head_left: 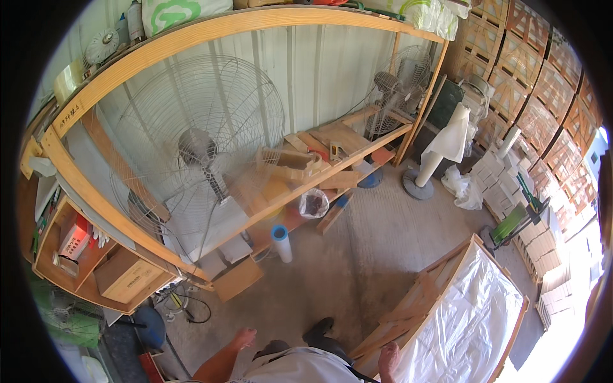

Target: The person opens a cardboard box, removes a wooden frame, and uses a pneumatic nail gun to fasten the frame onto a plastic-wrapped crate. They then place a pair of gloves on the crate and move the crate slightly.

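Observation:
My left hand (243,338) hangs in front of my body on the left, over the concrete floor, with its fingers loosely bent and nothing seen in it. On the right, my right hand (389,359) is raised beside a wooden crate (418,300) wrapped in shiny plastic film (463,313). It is close to the crate's near left side; whether it touches the frame I cannot tell. Its fingers look slightly curled, and no object shows in it. One dark shoe (318,330) shows on the floor between my hands.
A wooden shelf frame (300,17) holds a large wire fan (198,147) and a smaller fan (389,83). In front stand a blue-cored film roll (281,244) and a lined bin (313,203). Stacked white blocks (498,172), a green trolley (511,223) and piled crates (530,76) line the right.

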Motion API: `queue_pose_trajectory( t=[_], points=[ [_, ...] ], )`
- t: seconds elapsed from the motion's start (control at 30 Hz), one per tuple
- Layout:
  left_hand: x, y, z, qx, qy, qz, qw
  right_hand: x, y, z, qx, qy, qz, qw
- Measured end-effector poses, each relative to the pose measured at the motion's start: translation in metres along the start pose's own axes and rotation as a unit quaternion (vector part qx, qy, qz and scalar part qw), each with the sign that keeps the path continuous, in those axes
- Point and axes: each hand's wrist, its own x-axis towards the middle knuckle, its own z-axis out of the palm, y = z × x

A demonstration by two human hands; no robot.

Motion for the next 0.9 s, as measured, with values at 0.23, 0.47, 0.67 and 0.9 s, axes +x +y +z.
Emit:
queue_pose_trajectory(
  t=[0.23, 0.47, 0.67, 0.9],
  points=[
    [0.043, 0.181, 0.032, 0.012, -0.01, 0.089, 0.996, 0.093, -0.004, 0.043, -0.047, -0.125, -0.022, 0.991],
    [0.106, 0.336, 0.045, 0.008, -0.016, 0.123, 0.992, 0.149, 0.002, 0.067, -0.025, -0.194, 0.15, 0.969],
    [0.212, 0.514, 0.03, -0.139, 0.041, 0.308, 0.94, 0.209, -0.064, 0.123, 0.068, -0.241, 0.28, 0.927],
    [0.3, 0.712, -0.009, -0.002, 0.26, 0.378, 0.888, 0.273, -0.148, 0.138, 0.133, -0.257, 0.345, 0.893]
  ],
)
